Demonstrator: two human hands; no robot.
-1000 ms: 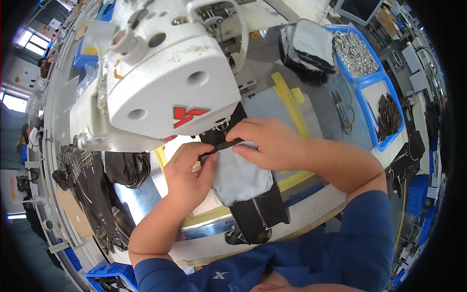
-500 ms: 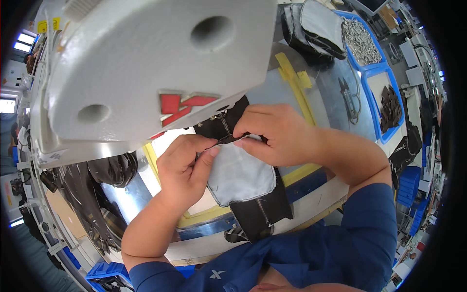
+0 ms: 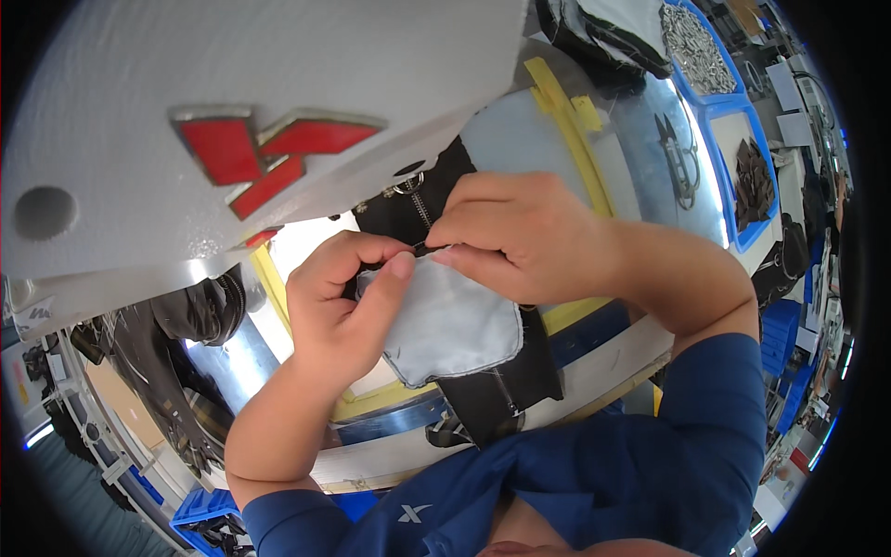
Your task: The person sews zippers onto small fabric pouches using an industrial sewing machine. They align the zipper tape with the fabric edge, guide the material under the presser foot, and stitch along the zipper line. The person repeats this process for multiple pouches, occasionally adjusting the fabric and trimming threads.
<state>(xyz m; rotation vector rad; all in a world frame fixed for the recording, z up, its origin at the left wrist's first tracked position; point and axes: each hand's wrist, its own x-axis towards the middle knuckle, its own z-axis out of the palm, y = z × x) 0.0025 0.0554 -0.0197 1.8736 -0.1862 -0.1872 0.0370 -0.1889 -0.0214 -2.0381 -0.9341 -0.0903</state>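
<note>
A light grey fabric piece (image 3: 455, 325) with a dark stitched edge hangs toward me between my hands. My left hand (image 3: 348, 288) pinches its upper left edge between thumb and fingertips. Close beside it, my right hand (image 3: 515, 237) pinches the same upper edge, its fingers curled. Under the grey piece lies a black fabric strip (image 3: 450, 181) with a metal zipper (image 3: 422, 209) along it. The lower end of the strip, with more zipper, shows below the grey piece. The fingertips partly hide the edge they grip.
A large white sewing machine head (image 3: 297, 74) looms over the upper left. Yellow tape (image 3: 571, 139) marks the worktable. To the right lie thread snips (image 3: 677, 162) and a blue tray (image 3: 780, 209) of brown pieces. Dark garments (image 3: 176, 362) are heaped at left, stacked fabric pieces (image 3: 613, 37) at top.
The sewing machine head looms larger as my view has shifted closer. Both hands keep their pinch on the grey fabric's edge, with fingertips slightly nearer each other.
</note>
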